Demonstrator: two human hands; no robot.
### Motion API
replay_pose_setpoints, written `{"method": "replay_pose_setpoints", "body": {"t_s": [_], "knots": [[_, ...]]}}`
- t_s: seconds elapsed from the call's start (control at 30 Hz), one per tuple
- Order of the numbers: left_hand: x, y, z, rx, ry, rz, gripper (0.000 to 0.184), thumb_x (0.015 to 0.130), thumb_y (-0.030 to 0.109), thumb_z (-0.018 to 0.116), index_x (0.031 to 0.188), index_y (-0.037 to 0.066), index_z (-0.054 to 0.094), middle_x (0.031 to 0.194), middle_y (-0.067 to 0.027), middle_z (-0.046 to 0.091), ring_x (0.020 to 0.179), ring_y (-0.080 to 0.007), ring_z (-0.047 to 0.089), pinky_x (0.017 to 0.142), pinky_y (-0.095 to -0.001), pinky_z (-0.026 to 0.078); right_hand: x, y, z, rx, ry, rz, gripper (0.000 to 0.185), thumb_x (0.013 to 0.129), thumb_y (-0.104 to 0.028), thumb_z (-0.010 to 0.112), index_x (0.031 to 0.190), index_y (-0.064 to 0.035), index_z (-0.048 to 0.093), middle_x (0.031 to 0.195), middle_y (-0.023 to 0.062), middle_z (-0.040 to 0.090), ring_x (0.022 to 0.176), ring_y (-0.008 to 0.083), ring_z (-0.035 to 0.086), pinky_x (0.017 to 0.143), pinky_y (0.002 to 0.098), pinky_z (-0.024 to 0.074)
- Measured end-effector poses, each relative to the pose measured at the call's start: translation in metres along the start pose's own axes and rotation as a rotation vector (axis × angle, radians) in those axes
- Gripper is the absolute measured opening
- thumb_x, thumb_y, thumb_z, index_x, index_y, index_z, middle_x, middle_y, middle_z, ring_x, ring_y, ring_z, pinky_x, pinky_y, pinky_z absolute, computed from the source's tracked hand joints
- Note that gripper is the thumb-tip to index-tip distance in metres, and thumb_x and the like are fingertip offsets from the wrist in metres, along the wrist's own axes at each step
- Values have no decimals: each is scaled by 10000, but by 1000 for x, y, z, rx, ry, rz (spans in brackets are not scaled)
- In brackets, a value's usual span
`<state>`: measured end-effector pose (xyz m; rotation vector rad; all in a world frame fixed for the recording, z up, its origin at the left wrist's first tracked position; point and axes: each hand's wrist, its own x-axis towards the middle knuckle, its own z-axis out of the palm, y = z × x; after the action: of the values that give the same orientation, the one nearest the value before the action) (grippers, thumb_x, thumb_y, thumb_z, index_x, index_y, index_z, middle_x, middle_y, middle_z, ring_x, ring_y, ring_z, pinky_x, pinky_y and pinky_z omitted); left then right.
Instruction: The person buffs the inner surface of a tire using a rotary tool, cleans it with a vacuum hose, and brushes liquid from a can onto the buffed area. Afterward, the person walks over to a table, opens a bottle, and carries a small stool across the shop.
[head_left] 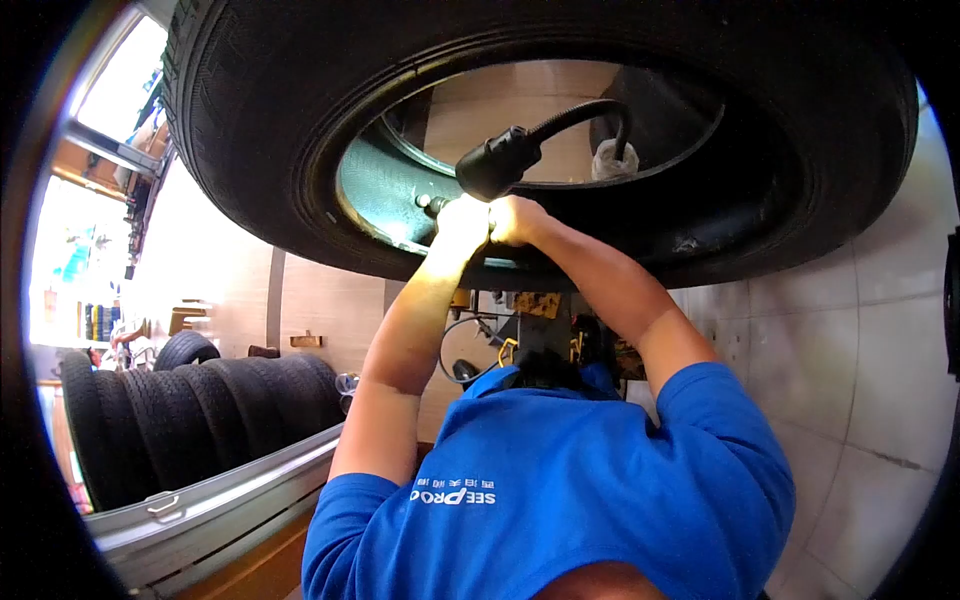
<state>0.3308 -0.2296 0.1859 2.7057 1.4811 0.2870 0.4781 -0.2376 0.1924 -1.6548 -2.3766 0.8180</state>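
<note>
A large black tire (pixel 255 150) stands in front of me, tilted so that I look into its hollow. Both hands are close together at the lower inner wall, under bright light. My left hand (pixel 462 224) is closed, and a small dark tool with a pale tip (pixel 432 204) juts from its left side toward the lit lining. Against it, my right hand (pixel 514 220) is also closed; what its fingers grip is hidden. Just above the hands hangs the black head of a gooseneck lamp (pixel 497 164), its bent neck rising from a white wrapped base.
Several tires (pixel 200 420) stand in a row at the left, behind a grey metal rail (pixel 230 490). Below the big tire are a dark stand with yellow parts (pixel 537 305) and a looped cable. Pale tiles (pixel 800 350) cover the right side.
</note>
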Motion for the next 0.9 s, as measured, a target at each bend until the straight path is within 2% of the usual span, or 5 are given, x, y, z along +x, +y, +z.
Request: {"method": "replay_pose_setpoints", "body": {"t_s": [0.17,0.23,0.47,0.6,0.9], "knots": [[6,7,-3,-74,51,-104,212,836,183,561,977,35,619,887,-181,658,769,-339,669,693,-420,544,-1,-2,3,3,31,125,248,696,-187,640,906,-63,688,901,191,673,841,357,654,737,425,523],[8,4,-2,-95,-109,-112,283,890,239,480,1099,88,599,980,-209,641,880,-371,632,756,-451,512,0,-4,1,-27,-27,131,258,700,-138,626,927,-34,693,923,224,670,868,363,661,749,440,531],[6,5,-10,-91,-53,-125,280,912,239,434,1047,61,601,944,-221,647,856,-366,640,749,-454,516,-2,-6,2,-23,102,59,225,721,-195,622,873,-44,692,869,196,670,827,358,655,712,424,528],[8,3,2,-149,61,-118,263,897,229,458,1036,58,601,922,-209,654,829,-372,643,739,-457,520,-3,-6,-3,-70,3,75,237,726,-202,619,891,-48,693,871,199,668,825,357,655,712,424,527],[8,9,-17,-79,-58,-125,231,865,206,491,974,45,615,889,-200,659,797,-353,653,709,-444,526,-1,-8,2,-94,64,66,241,740,-217,614,904,-59,694,884,193,673,839,354,660,718,422,529]]}}
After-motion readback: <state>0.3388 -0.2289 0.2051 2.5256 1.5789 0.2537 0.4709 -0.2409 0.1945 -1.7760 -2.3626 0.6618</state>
